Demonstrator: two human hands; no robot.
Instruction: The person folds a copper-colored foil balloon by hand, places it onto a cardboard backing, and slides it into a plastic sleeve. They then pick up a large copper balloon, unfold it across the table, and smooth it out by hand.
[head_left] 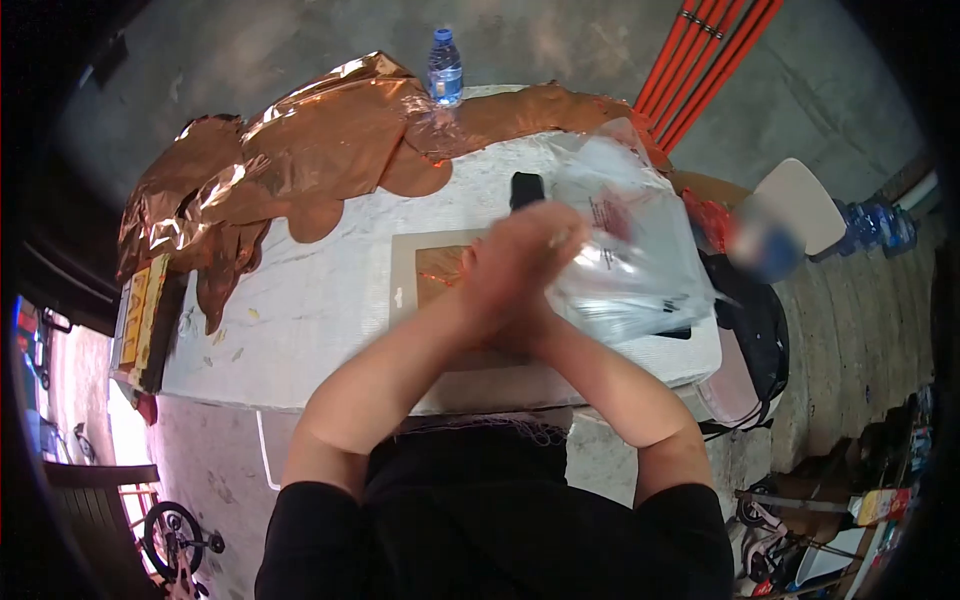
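A black shirt [480, 540] fills six o'clock as two blurred hands [522, 262] overlap above a grey board [403, 270] bearing a copper-coloured sheet [434, 268] on a white counter [320, 310]; whether either grip is clenched or released cannot be told. Plastic bags [640, 260] lie at three o'clock from them, a bottle [445, 75] at eleven.

The foil [330, 150] lay along the far edge of the table [300, 350], where the bottle [445, 72] also stood. The card [404, 270] was near the middle, with the phone [526, 190] behind it and the bags [625, 265] to its right. The box [136, 315] was at the left end.
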